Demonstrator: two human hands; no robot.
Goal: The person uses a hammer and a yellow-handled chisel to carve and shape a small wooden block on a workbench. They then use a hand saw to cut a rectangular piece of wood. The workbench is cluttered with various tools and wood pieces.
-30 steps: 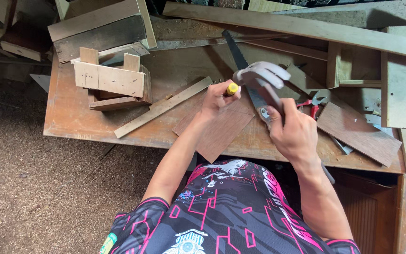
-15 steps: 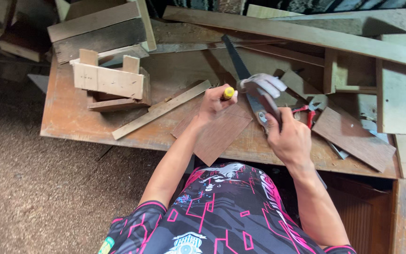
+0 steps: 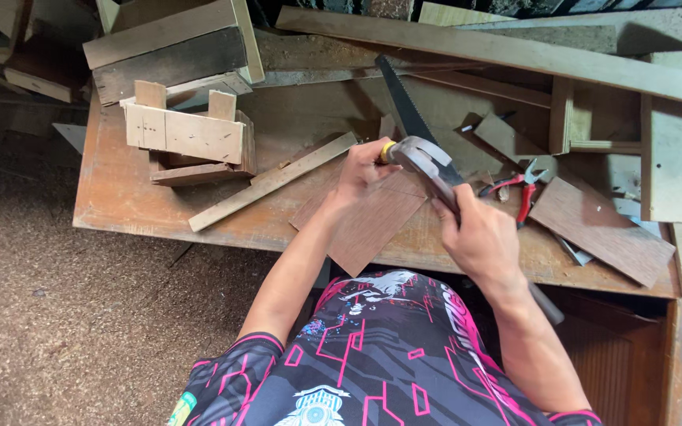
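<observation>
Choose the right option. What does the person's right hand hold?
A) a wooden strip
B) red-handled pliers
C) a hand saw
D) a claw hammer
D: the right hand grips the handle of a claw hammer, whose metal head is raised over the brown plywood piece; the red-handled pliers lie untouched on the workbench.

In my right hand (image 3: 479, 237) I grip a claw hammer (image 3: 428, 162) by its handle, the grey metal head tilted up and away from me, its curved claw spread toward the right. My left hand (image 3: 365, 170) pinches a small yellow-tipped tool (image 3: 388, 151), its tip just beside the hammer head. Under both lies a flat reddish-brown plywood piece (image 3: 372, 225), set cornerwise on the workbench, one corner pointing toward me.
</observation>
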